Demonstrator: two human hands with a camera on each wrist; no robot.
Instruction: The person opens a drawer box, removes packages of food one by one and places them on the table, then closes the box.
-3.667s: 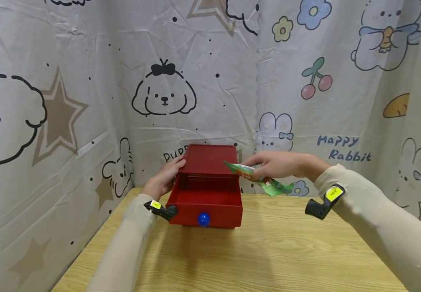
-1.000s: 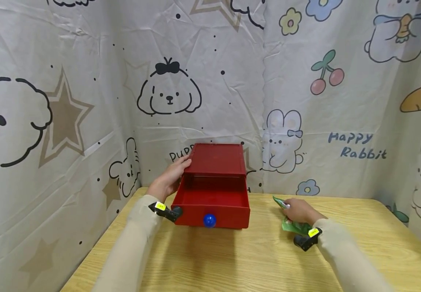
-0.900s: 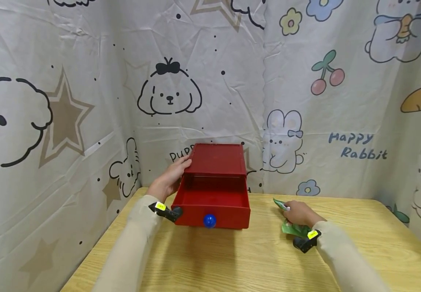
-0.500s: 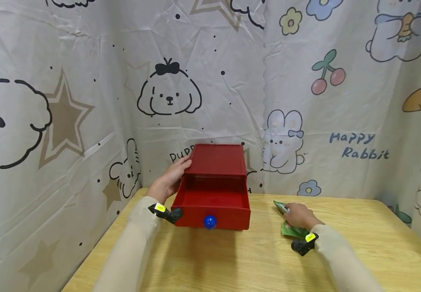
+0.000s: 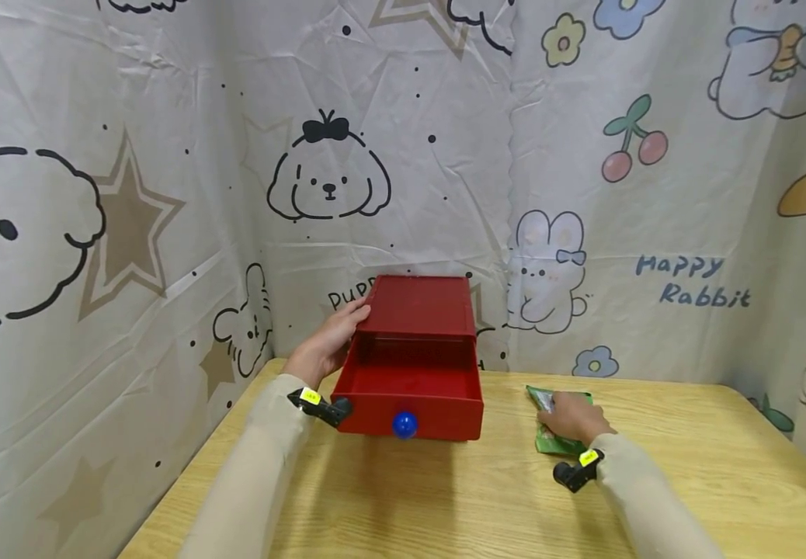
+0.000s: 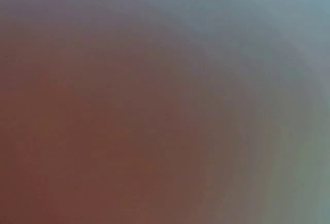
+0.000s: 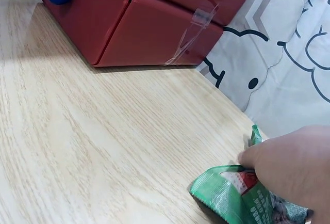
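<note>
A red drawer box (image 5: 422, 305) stands on the table with its drawer (image 5: 410, 419) pulled out; a blue round knob (image 5: 404, 425) sits on the drawer front. My left hand (image 5: 326, 341) rests against the box's left side, fingers extended along it. To the right of the box, my right hand (image 5: 574, 415) pinches a green snack packet (image 5: 553, 444) down at the tabletop. In the right wrist view the green packet (image 7: 227, 195) looks creased under the thumb; the other fingers are mostly hidden. The left wrist view is only a blur.
The wooden table (image 5: 515, 505) spreads in front of and to the right of the box. A printed curtain (image 5: 431, 194) hangs close behind the box and along the left side. Clear tape (image 7: 201, 17) runs over the box's side.
The green packet has gone from above the box's right side down to the table in my right hand. Lately it has spread flatter there. My left hand stays at the box.
</note>
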